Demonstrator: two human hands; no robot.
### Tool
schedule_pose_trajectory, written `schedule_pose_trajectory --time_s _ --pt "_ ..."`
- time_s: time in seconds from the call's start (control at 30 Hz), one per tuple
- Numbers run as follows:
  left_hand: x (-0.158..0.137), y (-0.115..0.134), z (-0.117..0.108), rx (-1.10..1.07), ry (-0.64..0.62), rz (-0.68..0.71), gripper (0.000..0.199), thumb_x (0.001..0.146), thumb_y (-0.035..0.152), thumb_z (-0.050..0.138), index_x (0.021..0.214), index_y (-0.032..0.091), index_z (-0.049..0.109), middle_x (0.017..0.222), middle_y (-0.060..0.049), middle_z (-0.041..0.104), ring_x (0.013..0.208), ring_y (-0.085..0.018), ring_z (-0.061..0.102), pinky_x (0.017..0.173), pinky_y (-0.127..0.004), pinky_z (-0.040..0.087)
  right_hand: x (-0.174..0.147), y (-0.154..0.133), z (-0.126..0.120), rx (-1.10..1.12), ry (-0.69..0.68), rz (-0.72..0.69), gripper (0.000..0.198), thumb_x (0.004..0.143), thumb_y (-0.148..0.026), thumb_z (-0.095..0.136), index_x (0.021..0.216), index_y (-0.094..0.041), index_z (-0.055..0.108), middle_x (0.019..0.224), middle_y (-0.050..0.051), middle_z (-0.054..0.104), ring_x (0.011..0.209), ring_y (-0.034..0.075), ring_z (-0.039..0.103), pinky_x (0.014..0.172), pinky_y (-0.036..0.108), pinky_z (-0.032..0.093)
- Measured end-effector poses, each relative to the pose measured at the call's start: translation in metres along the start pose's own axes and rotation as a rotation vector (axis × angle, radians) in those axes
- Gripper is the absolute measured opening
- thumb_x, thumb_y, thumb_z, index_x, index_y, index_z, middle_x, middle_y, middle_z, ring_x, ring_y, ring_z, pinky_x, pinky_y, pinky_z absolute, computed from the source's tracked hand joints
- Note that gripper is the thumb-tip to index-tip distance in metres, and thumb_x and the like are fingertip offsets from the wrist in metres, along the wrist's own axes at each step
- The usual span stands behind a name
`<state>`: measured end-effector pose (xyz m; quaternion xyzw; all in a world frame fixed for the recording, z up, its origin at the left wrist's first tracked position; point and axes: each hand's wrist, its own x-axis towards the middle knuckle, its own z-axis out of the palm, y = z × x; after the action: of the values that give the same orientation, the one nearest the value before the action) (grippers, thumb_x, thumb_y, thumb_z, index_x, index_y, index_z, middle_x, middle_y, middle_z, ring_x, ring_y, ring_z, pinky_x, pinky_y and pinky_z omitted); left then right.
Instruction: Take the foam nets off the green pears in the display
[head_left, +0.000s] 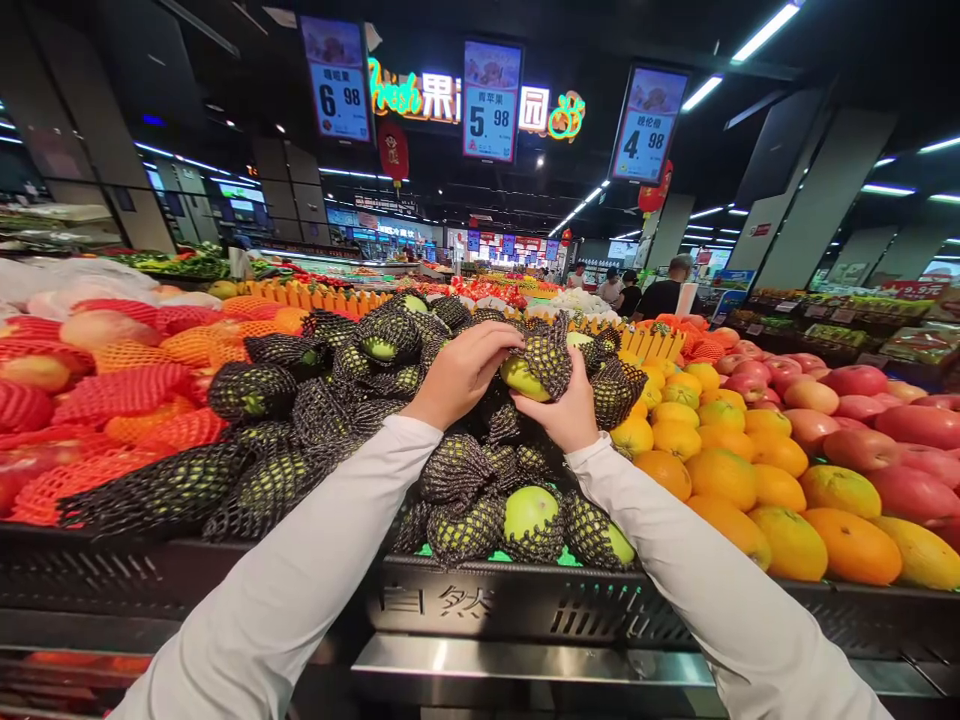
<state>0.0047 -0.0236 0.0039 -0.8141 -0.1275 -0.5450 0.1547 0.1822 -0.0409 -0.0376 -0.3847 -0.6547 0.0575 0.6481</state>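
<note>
Both my hands are raised over a pile of green apples in black foam nets at the middle of the stand. Between them is a green apple [525,378] partly covered by its black foam net [551,355]. My right hand [568,408] is wrapped around the apple's right and lower side, thumb beneath it. From the left, my left hand [471,368] reaches over with bent fingers, their tips at the apple's upper left edge. Just below, another netted green apple [531,515] shows bare skin at the front of the pile.
Red and orange netted fruit [135,385] lies to the left, oranges [724,480] and red apples [862,415] to the right. A black slatted ledge [510,600] runs along the front. Price signs [492,100] hang overhead. People [667,290] stand in the background.
</note>
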Motion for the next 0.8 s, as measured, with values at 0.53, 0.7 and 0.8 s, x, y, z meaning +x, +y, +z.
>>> schedule_pose_trajectory --time_s 0.53,0.7,0.8 --pt "0.004 0.016 -0.007 -0.096 -0.353 -0.091 0.030 0.081 0.016 0.057 0.110 0.020 0.054 0.112 -0.008 0.058 0.097 -0.021 0.060 0.080 -0.034 0.055 0.007 0.013 -0.001 0.163 0.265 0.076 0.073 0.054 -0.035 0.082 0.116 -0.020 0.046 0.108 0.009 0.064 0.095 0.024 0.063 0.093 0.043 0.051" --pt "0.003 0.017 -0.005 -0.064 -0.260 -0.082 0.041 0.079 0.023 0.070 0.113 0.022 0.048 0.130 -0.013 0.045 0.129 -0.029 0.047 0.100 -0.047 0.050 0.002 0.002 -0.001 0.256 0.291 0.040 0.072 0.060 -0.044 0.085 0.106 -0.025 0.032 0.090 0.000 0.060 0.074 0.016 0.062 0.073 0.032 0.052" --pt "0.002 0.015 -0.004 -0.081 -0.242 -0.041 0.050 0.075 0.027 0.077 0.110 0.024 0.042 0.139 -0.016 0.040 0.138 -0.033 0.039 0.108 -0.055 0.043 -0.001 -0.003 0.000 0.300 0.211 0.022 0.072 0.061 -0.049 0.084 0.103 -0.026 0.031 0.084 -0.003 0.059 0.069 0.015 0.061 0.066 0.028 0.051"
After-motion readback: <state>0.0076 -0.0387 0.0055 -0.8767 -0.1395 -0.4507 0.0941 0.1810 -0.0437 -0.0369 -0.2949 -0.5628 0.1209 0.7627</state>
